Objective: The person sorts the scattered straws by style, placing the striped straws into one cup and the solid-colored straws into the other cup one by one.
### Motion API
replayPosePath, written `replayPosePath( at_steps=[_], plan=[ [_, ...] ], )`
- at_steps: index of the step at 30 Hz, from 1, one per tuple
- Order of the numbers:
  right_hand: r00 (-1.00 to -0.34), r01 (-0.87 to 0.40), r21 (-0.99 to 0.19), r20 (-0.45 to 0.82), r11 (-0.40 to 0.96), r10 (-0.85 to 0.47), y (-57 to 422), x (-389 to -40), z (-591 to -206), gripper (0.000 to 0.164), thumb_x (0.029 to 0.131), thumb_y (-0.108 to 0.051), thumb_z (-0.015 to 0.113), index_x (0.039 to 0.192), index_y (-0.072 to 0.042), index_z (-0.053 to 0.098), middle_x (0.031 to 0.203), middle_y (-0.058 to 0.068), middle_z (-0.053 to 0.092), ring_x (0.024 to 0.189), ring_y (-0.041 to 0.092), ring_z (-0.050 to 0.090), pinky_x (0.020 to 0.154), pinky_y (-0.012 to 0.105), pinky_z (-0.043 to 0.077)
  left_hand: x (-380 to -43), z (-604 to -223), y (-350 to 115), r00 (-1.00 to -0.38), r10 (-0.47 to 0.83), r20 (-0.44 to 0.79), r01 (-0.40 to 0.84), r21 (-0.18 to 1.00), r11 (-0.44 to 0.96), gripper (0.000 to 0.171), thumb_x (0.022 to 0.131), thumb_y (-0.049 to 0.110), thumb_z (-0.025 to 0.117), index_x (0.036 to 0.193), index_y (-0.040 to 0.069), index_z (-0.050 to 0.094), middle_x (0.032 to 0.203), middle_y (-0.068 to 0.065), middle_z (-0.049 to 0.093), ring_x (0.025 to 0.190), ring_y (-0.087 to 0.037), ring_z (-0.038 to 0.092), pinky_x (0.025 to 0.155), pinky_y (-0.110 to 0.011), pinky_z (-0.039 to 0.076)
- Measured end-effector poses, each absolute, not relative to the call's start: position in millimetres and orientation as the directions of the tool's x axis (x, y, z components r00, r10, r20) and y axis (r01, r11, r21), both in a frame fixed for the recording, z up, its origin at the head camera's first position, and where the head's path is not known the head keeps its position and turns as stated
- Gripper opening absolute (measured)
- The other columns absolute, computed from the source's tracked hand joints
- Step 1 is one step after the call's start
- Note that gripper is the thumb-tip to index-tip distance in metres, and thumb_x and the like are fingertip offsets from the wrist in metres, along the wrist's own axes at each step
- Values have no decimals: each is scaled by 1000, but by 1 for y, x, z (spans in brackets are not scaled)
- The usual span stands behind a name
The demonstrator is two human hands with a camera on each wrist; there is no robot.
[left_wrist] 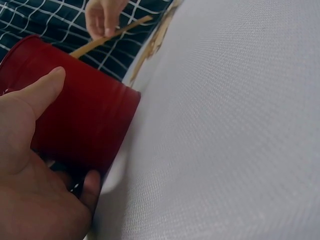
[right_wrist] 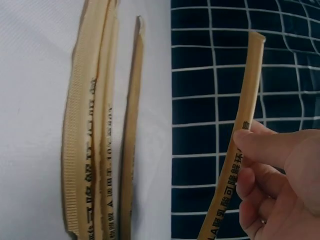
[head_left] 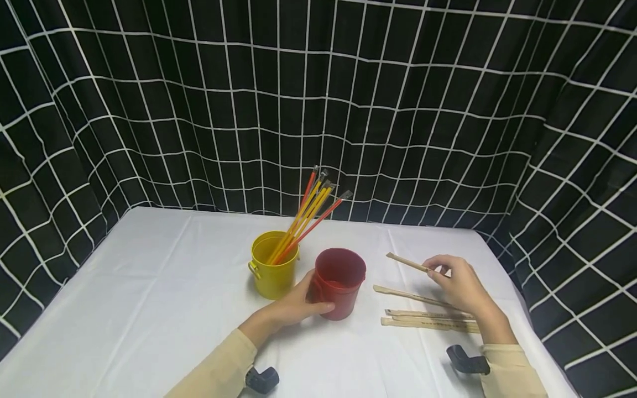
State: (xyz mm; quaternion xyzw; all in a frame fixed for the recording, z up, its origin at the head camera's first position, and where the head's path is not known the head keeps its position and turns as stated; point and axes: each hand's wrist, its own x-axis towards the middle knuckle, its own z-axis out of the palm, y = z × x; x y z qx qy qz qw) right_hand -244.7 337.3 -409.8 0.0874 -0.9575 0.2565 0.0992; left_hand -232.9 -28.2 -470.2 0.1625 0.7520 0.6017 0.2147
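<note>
My left hand (head_left: 291,305) grips a small red bucket (head_left: 343,301) standing on the white table, thumb on its near side. In the left wrist view the fingers curl below the bucket (left_wrist: 85,110). Over at the right, my right hand (head_left: 463,284) pinches a paper-wrapped straw (head_left: 405,261) between thumb and fingers, held above the table. Dark print shows along that straw (right_wrist: 245,95) in the right wrist view. Beneath the hand lie several more wrapped straws (head_left: 428,322), bunched together, and a single wrapped straw (head_left: 408,294) apart from them.
A yellow bucket (head_left: 275,282) stands left of the red one, holding several yellow and orange-red sticks (head_left: 311,207) with clear ends that lean right. The white table (head_left: 129,298) ends at a black curtain (head_left: 278,110) with a white grid.
</note>
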Motion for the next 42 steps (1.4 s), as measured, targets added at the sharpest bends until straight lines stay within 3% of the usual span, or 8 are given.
replayPosePath(
  at_steps=[6, 14, 18, 26, 33, 35, 40, 42],
  plan=[
    [-957, -230, -483, 269, 845, -107, 334, -241, -399, 15, 94, -5, 67, 108, -4, 73, 92, 11, 68, 84, 21, 56, 65, 24, 44, -234, -468, -29, -854, 506, -124, -2, 972, 234, 88, 90, 34, 75, 160, 22, 22, 165, -4, 31, 156, -29, 23, 127, -57, 24],
    [-900, -337, -479, 416, 811, -129, 325, -237, -389, 14, 92, -2, 69, 105, -3, 73, 95, 12, 72, 84, 4, 49, 81, 40, 45, -235, -470, -31, -857, 500, -123, 1, 970, 241, 88, 90, 34, 75, 159, 22, 22, 165, -4, 32, 156, -29, 24, 128, -56, 24],
    [-857, -388, -470, 500, 793, -123, 321, -231, -385, 15, 91, 1, 69, 105, -2, 72, 98, 15, 73, 84, -6, 48, 81, 32, 43, -233, -470, -31, -856, 500, -131, -3, 968, 249, 91, 89, 36, 75, 161, 22, 21, 166, -3, 31, 156, -28, 23, 128, -57, 22],
    [-806, -440, -484, 584, 756, -96, 316, -228, -380, 15, 91, 2, 68, 106, 1, 70, 103, 18, 72, 90, -8, 50, 83, 26, 42, -232, -466, -29, -855, 501, -133, -12, 971, 237, 91, 89, 35, 76, 161, 24, 20, 166, -2, 30, 157, -28, 21, 127, -59, 21],
    [-772, -494, -526, 632, 692, -70, 310, -226, -379, 14, 89, 5, 69, 103, 3, 71, 97, 17, 72, 91, -10, 53, 83, 19, 42, -231, -470, -30, -855, 496, -151, -31, 970, 242, 93, 89, 36, 76, 161, 24, 20, 167, -3, 29, 157, -29, 21, 127, -61, 21],
    [-758, -515, -537, 649, 669, -62, 307, -226, -379, 14, 88, 6, 70, 101, 2, 72, 94, 11, 72, 92, -10, 54, 83, 16, 42, -231, -470, -31, -854, 498, -147, -27, 971, 238, 92, 89, 35, 76, 161, 23, 19, 167, -3, 29, 157, -29, 21, 127, -60, 22],
    [-729, -567, -564, 683, 601, -47, 302, -226, -376, 17, 85, 11, 70, 101, 4, 71, 95, -22, 66, 93, -9, 56, 83, 11, 43, -232, -470, -32, -853, 505, -135, -15, 972, 234, 91, 90, 35, 75, 161, 23, 19, 167, -2, 29, 157, -28, 20, 128, -58, 20],
    [-720, -589, -579, 693, 563, -40, 300, -225, -373, 19, 84, 14, 69, 101, 7, 70, 96, -29, 63, 93, -8, 57, 83, 10, 44, -232, -470, -32, -851, 508, -136, -17, 973, 232, 91, 90, 35, 75, 161, 23, 19, 166, -2, 29, 157, -27, 20, 128, -57, 20]
  ],
)
